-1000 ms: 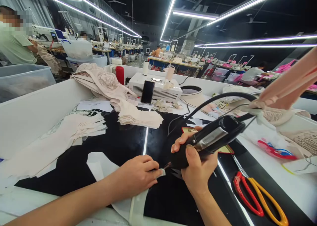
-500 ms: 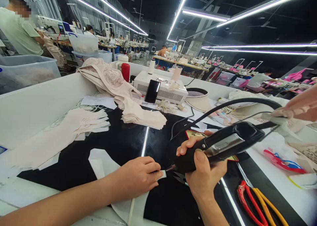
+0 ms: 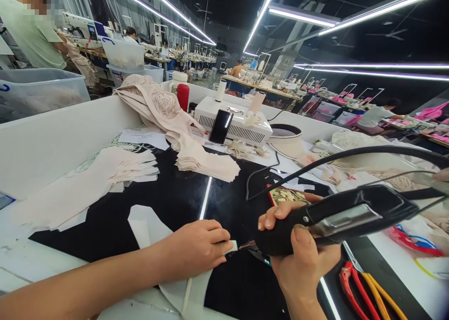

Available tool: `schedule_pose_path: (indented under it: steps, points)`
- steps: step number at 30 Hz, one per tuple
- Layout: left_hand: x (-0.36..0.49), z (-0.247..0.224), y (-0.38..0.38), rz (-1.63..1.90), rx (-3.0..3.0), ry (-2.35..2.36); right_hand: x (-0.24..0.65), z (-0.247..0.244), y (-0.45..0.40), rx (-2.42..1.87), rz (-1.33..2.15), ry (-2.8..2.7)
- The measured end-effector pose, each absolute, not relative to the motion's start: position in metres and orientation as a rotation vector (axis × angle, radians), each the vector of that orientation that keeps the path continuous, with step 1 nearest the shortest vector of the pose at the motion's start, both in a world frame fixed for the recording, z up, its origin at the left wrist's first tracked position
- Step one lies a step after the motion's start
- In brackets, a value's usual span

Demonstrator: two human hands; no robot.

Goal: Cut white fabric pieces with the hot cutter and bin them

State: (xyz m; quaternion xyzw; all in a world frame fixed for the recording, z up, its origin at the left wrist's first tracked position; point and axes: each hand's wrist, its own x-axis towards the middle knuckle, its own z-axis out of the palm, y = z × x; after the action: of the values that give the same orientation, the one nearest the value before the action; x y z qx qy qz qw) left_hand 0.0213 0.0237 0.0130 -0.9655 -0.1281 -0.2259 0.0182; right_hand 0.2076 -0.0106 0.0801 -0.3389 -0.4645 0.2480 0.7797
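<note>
My left hand (image 3: 201, 245) pinches a small white piece (image 3: 231, 247) above the black tabletop (image 3: 224, 212). My right hand (image 3: 303, 254) is wrapped round a black handheld tool (image 3: 345, 214), whose thin metal tip (image 3: 248, 245) points left, close to the white piece but apart from it. A black cable (image 3: 315, 163) arches over the tool from the right. Under my left forearm lie pale cut pieces (image 3: 147, 226). Part of a bladed item shows beneath the tool, its rest hidden.
Scissors with red and orange handles (image 3: 363, 285) lie at the lower right. Fabric stacks (image 3: 206, 161) are on the table, with a phone (image 3: 221, 127) leaning on a white box (image 3: 242, 121) behind. People work farther off; a fingertip shows at the right edge.
The tool and my right hand have moved right, away from the white piece. My left hand is nearly unmoved. The other hand at the right has mostly left the view.
</note>
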Motion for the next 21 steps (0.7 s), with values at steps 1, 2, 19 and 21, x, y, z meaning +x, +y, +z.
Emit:
schedule_pose_path:
  steps: [1, 2, 19, 21]
  points:
    - [0.0216, 0.0128, 0.024, -0.697, -2.997, -0.391, 0.2072, 0.0803, -0.0111, -0.735, 0.533, -0.999]
    - [0.0219, 0.0127, 0.0242, -0.691, -2.995, -0.383, 0.2068, 0.0807, -0.0114, -0.736, 0.527, -0.994]
    - [0.023, 0.0187, 0.0246, -0.699, -2.956, -0.321, 0.2039, 0.0806, -0.0134, -0.755, 0.489, -1.006]
    - [0.0226, 0.0181, 0.0248, -0.702, -2.954, -0.331, 0.2039, 0.0803, -0.0139, -0.756, 0.492, -1.005]
